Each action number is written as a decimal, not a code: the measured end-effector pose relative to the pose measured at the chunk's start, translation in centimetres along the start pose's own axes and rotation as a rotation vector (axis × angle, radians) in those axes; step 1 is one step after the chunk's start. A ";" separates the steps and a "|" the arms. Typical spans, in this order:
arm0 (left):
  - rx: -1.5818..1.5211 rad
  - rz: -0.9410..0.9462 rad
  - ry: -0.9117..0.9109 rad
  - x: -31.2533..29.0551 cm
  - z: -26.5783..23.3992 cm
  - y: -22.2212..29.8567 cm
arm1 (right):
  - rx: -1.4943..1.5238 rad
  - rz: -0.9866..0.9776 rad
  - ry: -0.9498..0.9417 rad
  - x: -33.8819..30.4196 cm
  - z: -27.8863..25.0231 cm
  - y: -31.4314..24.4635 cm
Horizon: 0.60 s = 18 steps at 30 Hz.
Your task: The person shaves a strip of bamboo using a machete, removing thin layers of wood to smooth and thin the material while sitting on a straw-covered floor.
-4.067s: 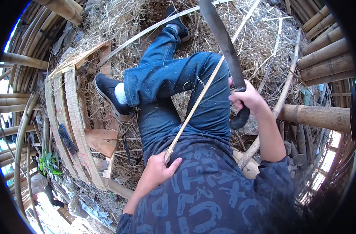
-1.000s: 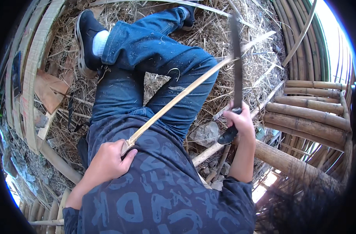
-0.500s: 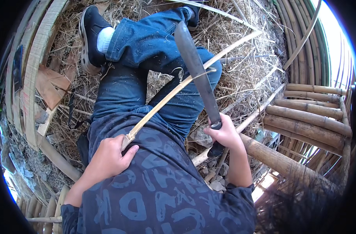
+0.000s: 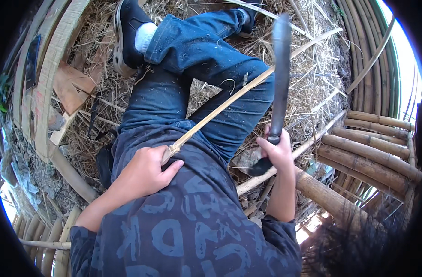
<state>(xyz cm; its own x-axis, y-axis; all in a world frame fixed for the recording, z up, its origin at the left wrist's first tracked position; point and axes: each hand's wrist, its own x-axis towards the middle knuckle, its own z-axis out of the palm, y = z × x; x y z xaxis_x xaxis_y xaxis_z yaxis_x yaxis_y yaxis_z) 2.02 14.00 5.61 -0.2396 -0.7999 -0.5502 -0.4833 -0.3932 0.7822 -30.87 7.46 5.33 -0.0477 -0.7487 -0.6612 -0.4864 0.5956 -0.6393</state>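
My left hand (image 4: 151, 171) is closed round the near end of a long pale bamboo strip (image 4: 220, 109), held against my shirt at the waist. The strip slants away to the right across my raised knee, and its far part passes behind the blade. In my right hand (image 4: 278, 150) is a machete (image 4: 281, 78), gripped by its black handle. Its broad dark blade points up and away, slightly blurred toward the tip. A thin curled shaving (image 4: 246, 79) stands up from the strip near the knee.
Straw and shavings (image 4: 308, 87) cover the ground round my legs. At the right lie bamboo poles (image 4: 331, 194) and a bamboo slat frame (image 4: 368, 147). On the left are wooden planks (image 4: 54, 69), a brown wood piece (image 4: 70, 90) and a dark phone-like slab (image 4: 33, 62).
The machete has swung up and to the right, its blade now more upright and farther along the strip. My left hand still grips the strip. The whole view has shifted slightly.
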 end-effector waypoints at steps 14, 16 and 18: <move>-0.011 -0.018 0.043 -0.4 0.6 -1.1 | -0.299 -0.409 -0.281 -0.2 1.5 1.8; 0.005 -0.024 0.042 -0.3 0.5 -0.2 | -0.126 -0.337 -0.177 0.1 0.8 1.2; 0.023 -0.024 0.039 -0.4 0.7 -0.1 | 0.042 0.030 -0.127 -0.2 0.3 0.5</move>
<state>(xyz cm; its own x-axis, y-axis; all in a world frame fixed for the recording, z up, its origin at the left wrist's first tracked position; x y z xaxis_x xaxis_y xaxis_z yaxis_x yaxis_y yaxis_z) 1.61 14.65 5.50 -0.1949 -0.8079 -0.5561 -0.5075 -0.4021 0.7621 -30.89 8.02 5.06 0.0505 -0.6887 -0.7233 -0.4494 0.6311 -0.6323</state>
